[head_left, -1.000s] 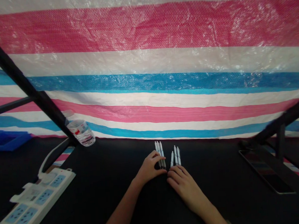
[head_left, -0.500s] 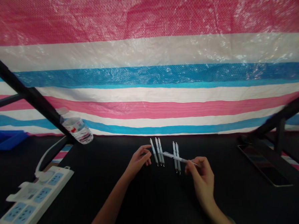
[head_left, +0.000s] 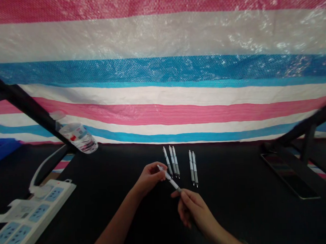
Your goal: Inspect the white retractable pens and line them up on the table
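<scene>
pen held above the black counter between both hands, its long axis slanting from upper left to lower right across the view. the white end lay toward the left hand, whose fingers were closed narrowly around it, holding the pen. the grey tip pointed down toward the right hand, whose fingers were curled narrowly at the tip; whether they gripped it could not be told. the left hand was nearer the pen's middle, the right just beside its tip. three pens lay nearly parallel on the counter just beyond the left hand, with two pens side by side to their right. a power strip lay at lower left, a water bottle tilted at upper left, and a phone lay at right, before a striped tarp.
</scene>
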### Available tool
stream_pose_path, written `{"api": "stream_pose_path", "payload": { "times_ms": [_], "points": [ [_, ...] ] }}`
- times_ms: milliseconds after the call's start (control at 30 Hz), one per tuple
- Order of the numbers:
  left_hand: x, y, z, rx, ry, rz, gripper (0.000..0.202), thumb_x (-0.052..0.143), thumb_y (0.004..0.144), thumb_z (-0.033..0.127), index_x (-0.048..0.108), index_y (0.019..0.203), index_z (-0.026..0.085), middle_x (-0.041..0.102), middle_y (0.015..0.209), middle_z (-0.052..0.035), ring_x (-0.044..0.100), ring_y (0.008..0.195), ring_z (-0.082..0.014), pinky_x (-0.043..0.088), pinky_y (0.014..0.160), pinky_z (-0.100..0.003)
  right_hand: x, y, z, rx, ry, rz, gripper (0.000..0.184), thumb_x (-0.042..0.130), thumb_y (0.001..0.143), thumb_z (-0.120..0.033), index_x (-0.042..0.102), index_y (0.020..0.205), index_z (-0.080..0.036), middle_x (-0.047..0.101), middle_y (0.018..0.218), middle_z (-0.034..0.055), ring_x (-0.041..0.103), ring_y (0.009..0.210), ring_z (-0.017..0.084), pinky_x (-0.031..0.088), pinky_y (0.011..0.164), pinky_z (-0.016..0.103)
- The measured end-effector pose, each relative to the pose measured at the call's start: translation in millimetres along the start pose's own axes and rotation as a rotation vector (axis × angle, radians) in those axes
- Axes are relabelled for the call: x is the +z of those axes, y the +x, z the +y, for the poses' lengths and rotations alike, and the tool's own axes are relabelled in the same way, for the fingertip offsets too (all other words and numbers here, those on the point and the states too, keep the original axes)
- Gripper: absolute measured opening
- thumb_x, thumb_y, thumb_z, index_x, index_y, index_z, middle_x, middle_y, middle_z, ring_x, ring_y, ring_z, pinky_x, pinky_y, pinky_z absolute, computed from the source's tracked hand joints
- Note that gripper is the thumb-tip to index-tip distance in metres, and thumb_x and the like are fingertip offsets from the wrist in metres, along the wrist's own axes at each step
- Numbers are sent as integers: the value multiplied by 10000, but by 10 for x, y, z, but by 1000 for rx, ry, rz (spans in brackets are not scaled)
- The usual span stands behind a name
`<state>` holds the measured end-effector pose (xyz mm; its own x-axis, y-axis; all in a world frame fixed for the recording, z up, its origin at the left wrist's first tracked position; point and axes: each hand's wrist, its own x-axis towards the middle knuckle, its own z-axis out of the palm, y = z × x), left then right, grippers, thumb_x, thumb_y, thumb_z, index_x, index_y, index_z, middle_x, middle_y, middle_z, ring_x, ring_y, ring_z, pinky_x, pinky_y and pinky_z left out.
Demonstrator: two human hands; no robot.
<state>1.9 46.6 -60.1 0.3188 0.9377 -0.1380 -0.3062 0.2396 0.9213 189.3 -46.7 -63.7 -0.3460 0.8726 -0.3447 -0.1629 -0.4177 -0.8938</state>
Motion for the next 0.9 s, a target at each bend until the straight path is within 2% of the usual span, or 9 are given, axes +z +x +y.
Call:
{"api": "stream_pose_path", "payload": {
  "times_ms": [67, 133, 300, 433, 533, 667, 767, 833, 900],
  "points": [
    [12, -6, -8, -37, -5, -22, 410, 871, 638, 457, 758, 830, 113, 687, 682, -35, 577, 554, -106, 455, 552, -226, 1, -11, 21, -29, -98, -13, 698, 455, 857, -770, 636, 1030, -118, 478, 459, -71, 345, 331, 66, 242, 341, 179],
    [34, -21, -18, -68, 14, -45, 421, 826, 694, 494, 777, 817, 94, 710, 687, -71, 596, 545, -120, 472, 550, -242, 10, -40, 12, -87, -234, 11, 672, 424, 895, -739, 666, 1011, -123, 433, 454, -77, 319, 365, 70, 232, 374, 191],
    [104, -61, -42, 10, 154, 15, 363, 765, 764, 482, 790, 767, 120, 714, 624, -58, 584, 486, -121, 460, 504, -239, 21, -93, -36, -334, -613, 223, 459, 454, 976, -536, 725, 986, -166, 597, 653, 12, 528, 585, 150, 385, 556, 247],
    [136, -63, -72, 63, 183, 92, 324, 747, 785, 449, 785, 742, 130, 671, 542, -29, 564, 470, -117, 445, 495, -229, -12, -53, -56, -378, -647, 288, 365, 511, 958, -463, 728, 1010, -174, 581, 635, 10, 506, 561, 155, 403, 576, 266],
    [139, -58, -72, 89, 125, 131, 310, 746, 782, 432, 770, 733, 127, 680, 583, -33, 567, 491, -116, 438, 502, -229, -23, -21, -70, -288, -505, 207, 401, 591, 894, -540, 697, 1001, -169, 546, 618, -18, 454, 515, 120, 362, 506, 235],
    [135, -52, -50, 83, 49, 163, 326, 745, 772, 441, 733, 691, 126, 654, 584, -21, 540, 477, -106, 412, 481, -227, -17, -6, -46, 28, -45, -43, 615, 485, 845, -756, 613, 889, -156, 501, 529, -45, 422, 389, 89, 321, 386, 198],
    [127, -39, -60, 76, 16, 147, 336, 744, 772, 455, 725, 702, 127, 636, 571, -14, 536, 479, -105, 411, 480, -227, -23, 0, -35, 96, 146, -54, 539, 607, 806, -712, 512, 759, -184, 524, 546, -48, 444, 386, 68, 338, 384, 174],
    [120, -27, -80, 77, 8, 141, 336, 743, 776, 455, 722, 703, 128, 635, 576, -12, 537, 483, -102, 413, 483, -224, -34, 1, -55, 112, 195, -69, 488, 691, 783, -641, 515, 814, -187, 570, 583, -38, 494, 412, 78, 358, 395, 170],
    [114, -19, -99, 76, 11, 134, 333, 746, 777, 450, 723, 700, 127, 640, 581, -14, 540, 483, -102, 411, 481, -223, -48, -2, -87, 150, 218, -102, 494, 694, 783, -628, 555, 905, -170, 620, 634, -7, 552, 451, 103, 383, 400, 178]
  ]
}}
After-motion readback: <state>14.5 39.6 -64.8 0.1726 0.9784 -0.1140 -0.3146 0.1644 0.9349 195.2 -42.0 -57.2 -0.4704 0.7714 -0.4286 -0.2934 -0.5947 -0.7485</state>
